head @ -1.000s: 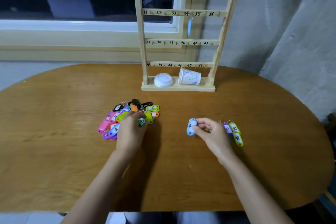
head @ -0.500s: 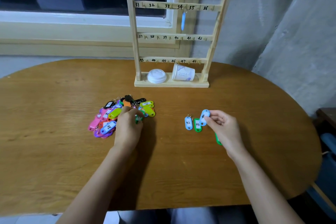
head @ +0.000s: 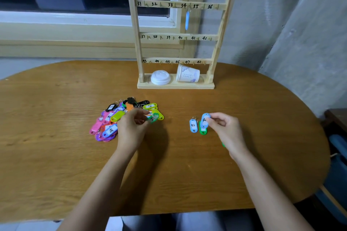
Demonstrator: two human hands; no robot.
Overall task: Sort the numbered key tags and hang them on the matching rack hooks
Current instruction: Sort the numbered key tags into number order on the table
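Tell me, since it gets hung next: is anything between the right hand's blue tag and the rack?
No: bare table lies between the tag and the rack. Only a tipped cup crowds hooks 46-47 from below.

The left hand [head: 131, 127] pinches a blurred green tag [head: 155, 118] beside a heap of coloured tags [head: 110, 120] that lies on the table [head: 56, 155] just beyond it. The right hand [head: 225, 129] pinches a pale blue tag [head: 205, 119] over a flat green tag [head: 203, 131]. The tag marked 42 [head: 193, 125] lies just left of that hand. Beyond both hands stands the wooden rack [head: 176, 86], with a hanging blue tag [head: 187, 20] under 34 and a white lid [head: 160, 77] and a tipped paper cup [head: 187, 75] on its base.
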